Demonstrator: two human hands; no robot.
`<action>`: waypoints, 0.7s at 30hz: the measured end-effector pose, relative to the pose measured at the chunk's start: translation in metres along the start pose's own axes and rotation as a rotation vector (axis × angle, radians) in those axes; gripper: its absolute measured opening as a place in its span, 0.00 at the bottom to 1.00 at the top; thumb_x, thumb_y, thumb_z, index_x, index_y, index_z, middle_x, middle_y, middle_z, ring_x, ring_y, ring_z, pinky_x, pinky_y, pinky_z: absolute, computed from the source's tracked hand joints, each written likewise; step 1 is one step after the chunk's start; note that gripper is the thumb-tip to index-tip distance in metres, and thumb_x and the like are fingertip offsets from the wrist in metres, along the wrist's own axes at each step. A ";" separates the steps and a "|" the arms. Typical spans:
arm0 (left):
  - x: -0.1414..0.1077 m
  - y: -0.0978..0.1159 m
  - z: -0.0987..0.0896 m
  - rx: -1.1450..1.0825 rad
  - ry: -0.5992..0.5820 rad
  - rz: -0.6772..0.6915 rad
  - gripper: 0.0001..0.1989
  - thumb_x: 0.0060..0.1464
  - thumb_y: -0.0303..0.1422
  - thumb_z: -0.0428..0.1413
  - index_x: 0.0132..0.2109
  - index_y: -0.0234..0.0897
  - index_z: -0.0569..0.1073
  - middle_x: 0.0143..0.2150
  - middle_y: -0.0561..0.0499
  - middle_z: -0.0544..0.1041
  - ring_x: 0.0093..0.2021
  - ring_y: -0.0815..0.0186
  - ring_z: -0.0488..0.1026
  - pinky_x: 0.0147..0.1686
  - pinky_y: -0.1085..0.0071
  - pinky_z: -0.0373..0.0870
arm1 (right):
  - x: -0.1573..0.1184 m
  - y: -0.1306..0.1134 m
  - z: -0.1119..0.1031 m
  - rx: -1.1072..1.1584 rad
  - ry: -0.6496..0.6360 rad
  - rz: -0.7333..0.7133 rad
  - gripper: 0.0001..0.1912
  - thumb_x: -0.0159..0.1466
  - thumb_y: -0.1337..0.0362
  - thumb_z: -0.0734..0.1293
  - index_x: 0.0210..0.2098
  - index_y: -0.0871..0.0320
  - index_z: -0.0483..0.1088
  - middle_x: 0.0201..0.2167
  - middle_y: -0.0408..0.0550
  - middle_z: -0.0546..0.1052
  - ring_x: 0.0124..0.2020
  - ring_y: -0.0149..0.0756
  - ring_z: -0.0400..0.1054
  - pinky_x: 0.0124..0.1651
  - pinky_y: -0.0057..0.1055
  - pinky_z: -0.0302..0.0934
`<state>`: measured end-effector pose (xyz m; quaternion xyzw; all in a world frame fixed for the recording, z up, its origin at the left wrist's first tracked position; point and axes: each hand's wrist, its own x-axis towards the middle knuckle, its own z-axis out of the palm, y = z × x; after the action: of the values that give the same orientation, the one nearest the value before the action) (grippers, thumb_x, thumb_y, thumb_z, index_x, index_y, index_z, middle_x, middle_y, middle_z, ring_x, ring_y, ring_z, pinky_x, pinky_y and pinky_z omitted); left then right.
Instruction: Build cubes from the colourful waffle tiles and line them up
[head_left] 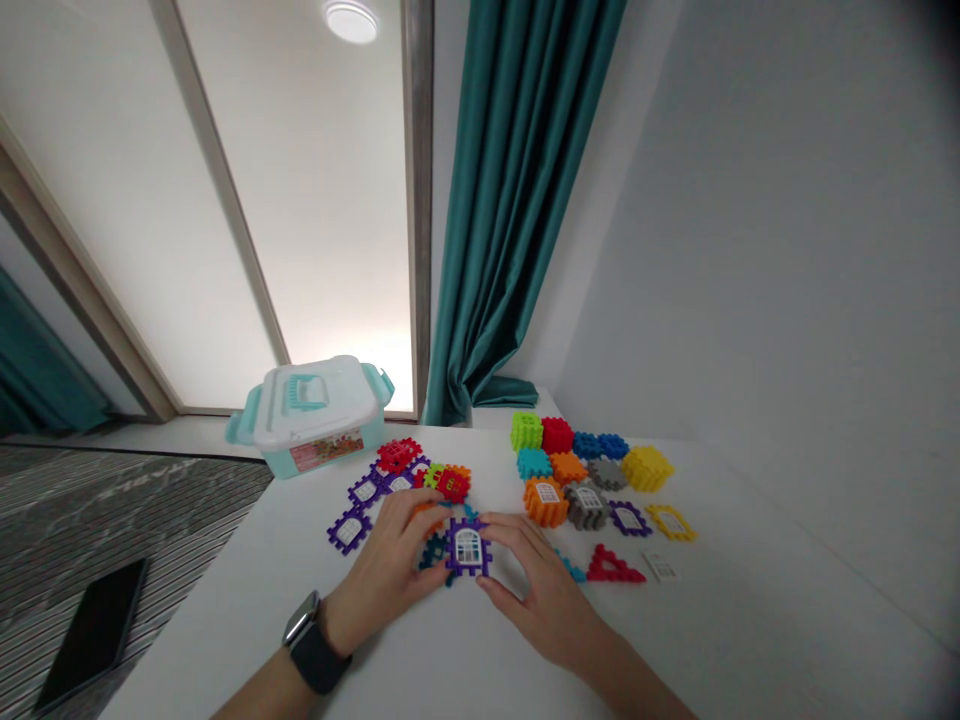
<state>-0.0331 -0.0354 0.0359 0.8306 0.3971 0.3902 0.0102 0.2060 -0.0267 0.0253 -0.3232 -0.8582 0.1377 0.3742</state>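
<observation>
My left hand and my right hand meet on a purple square plastic tile with a white window panel, lying low on the white table. Fingers of both hands press against its sides. Teal and orange tiles sit joined or tucked against it, partly hidden by my left fingers. Just beyond my hands lie linked purple window tiles and a cluster of red, green and orange tiles.
Several colourful hollow block cubes stand to the right, with flat frames and a red triangular piece nearby. A lidded mint-and-white plastic storage box stands behind. A black smartphone lies on the striped floor left of the table edge.
</observation>
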 end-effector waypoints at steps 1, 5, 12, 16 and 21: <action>0.000 0.000 0.000 -0.001 0.003 0.007 0.28 0.51 0.21 0.63 0.57 0.40 0.68 0.56 0.43 0.71 0.56 0.54 0.69 0.54 0.58 0.70 | 0.000 0.000 0.000 0.000 0.006 -0.001 0.21 0.66 0.67 0.67 0.58 0.50 0.64 0.55 0.51 0.74 0.57 0.43 0.68 0.59 0.44 0.65; 0.000 -0.001 -0.001 -0.018 0.024 0.074 0.21 0.56 0.25 0.62 0.55 0.41 0.70 0.55 0.43 0.72 0.54 0.55 0.70 0.53 0.59 0.70 | 0.001 -0.001 -0.001 0.004 0.011 0.000 0.19 0.67 0.67 0.66 0.56 0.50 0.64 0.54 0.51 0.75 0.56 0.43 0.69 0.59 0.44 0.66; -0.001 0.001 0.000 -0.106 0.062 0.047 0.08 0.64 0.29 0.57 0.50 0.43 0.73 0.52 0.44 0.72 0.53 0.58 0.70 0.52 0.61 0.70 | 0.000 -0.005 -0.002 0.007 -0.034 0.018 0.12 0.68 0.67 0.64 0.52 0.51 0.68 0.53 0.50 0.76 0.55 0.42 0.69 0.58 0.41 0.66; 0.002 0.002 0.004 -0.241 0.058 -0.059 0.04 0.63 0.29 0.59 0.44 0.42 0.74 0.50 0.46 0.71 0.52 0.59 0.71 0.53 0.62 0.69 | 0.001 -0.006 -0.001 -0.012 -0.031 0.009 0.08 0.69 0.68 0.62 0.45 0.52 0.70 0.51 0.50 0.76 0.54 0.41 0.70 0.57 0.38 0.66; 0.006 0.005 0.007 -0.456 -0.027 -0.250 0.02 0.62 0.28 0.58 0.39 0.40 0.74 0.48 0.47 0.71 0.51 0.60 0.71 0.52 0.64 0.68 | 0.002 -0.004 0.001 -0.019 -0.031 0.009 0.06 0.68 0.69 0.63 0.43 0.53 0.69 0.46 0.49 0.77 0.50 0.41 0.71 0.54 0.40 0.67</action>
<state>-0.0232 -0.0324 0.0370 0.7564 0.3983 0.4543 0.2507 0.2024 -0.0284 0.0283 -0.3285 -0.8637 0.1361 0.3571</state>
